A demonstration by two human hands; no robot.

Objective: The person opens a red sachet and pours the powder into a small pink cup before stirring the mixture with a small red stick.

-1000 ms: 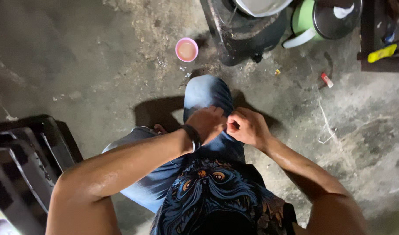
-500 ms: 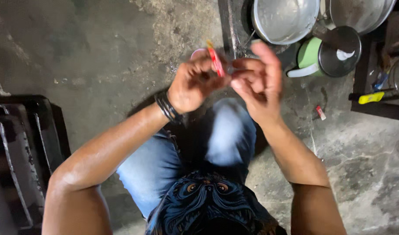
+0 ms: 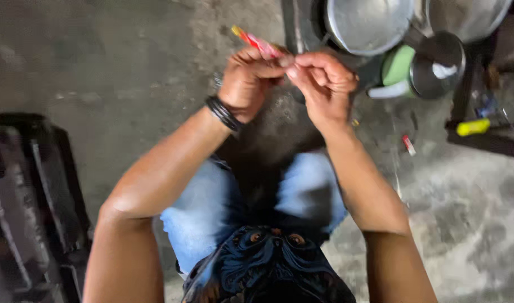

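— Pinching at something small, both of them: the left hand grips a thin red and yellow sachet, fingers folded tight round its lower end, and the right hand meets it with thumb and forefinger closed on the same end.

— Where is the sachet, exactly?

— Raised in front of the person, above the knees, slanting up and away to the left from the fingertips. Its top end sticks out free; the picture is blurred, so I can't tell whether it is torn.

— Anything on the wrists?

— A black banded bracelet on the left one. Below the hands, blue jeans and a dark printed shirt.

— And around?

— A steel pot just beyond the hands, a green jug with a steel lid beside it, a yellow-handled tool further right, a small red scrap on the concrete floor, and a black crate far left.
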